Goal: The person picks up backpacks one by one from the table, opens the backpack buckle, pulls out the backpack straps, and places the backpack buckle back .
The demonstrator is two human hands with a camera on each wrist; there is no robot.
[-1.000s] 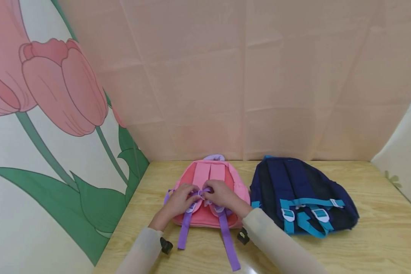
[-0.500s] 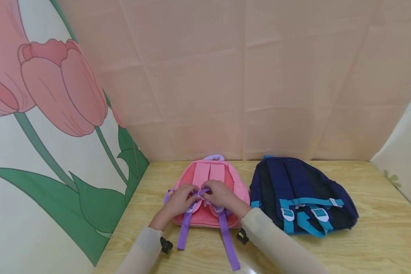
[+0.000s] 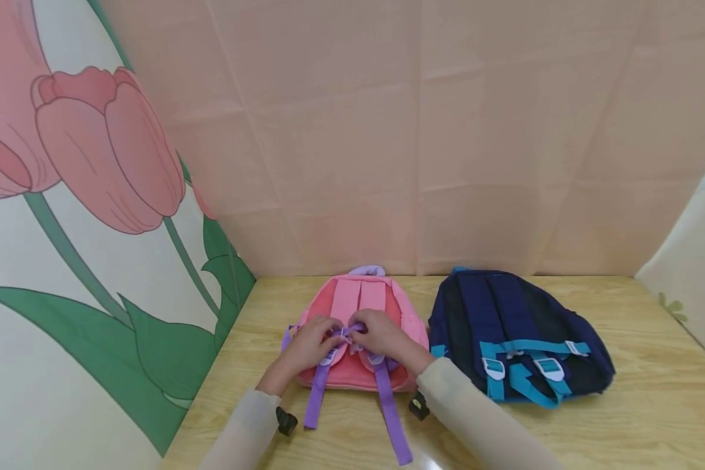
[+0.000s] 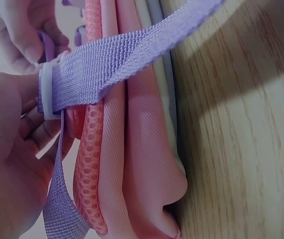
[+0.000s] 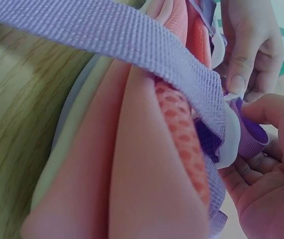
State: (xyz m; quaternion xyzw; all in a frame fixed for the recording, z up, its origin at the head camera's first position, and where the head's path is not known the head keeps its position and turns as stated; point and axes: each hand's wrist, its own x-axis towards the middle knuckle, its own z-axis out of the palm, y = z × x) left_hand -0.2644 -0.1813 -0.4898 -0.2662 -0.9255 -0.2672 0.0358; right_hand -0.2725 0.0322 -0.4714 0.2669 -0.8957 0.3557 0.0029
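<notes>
A pink backpack (image 3: 345, 287) lies with its shoulder straps facing up. My left hand (image 3: 308, 344) and right hand (image 3: 384, 334) meet over its middle, both pinching a short purple strap (image 3: 352, 328) that crosses between the shoulder straps. In the right wrist view, the right hand (image 5: 276, 194) grips a looped part of this purple strap (image 5: 255, 139), and the left thumb presses close by. White adjuster buckles (image 4: 47, 92) sit beside the fingers. Two loose purple webbing ends (image 3: 391, 418) hang toward the front. The fingers partly hide where the strap joins.
To the right lies a navy backpack (image 3: 505, 313) with turquoise straps (image 3: 540, 346) and white buckles. Both bags are on a wood-grain table (image 3: 640, 431). A beige cloth (image 3: 446, 130) covers the back, and a tulip-printed panel (image 3: 111, 150) stands at the left.
</notes>
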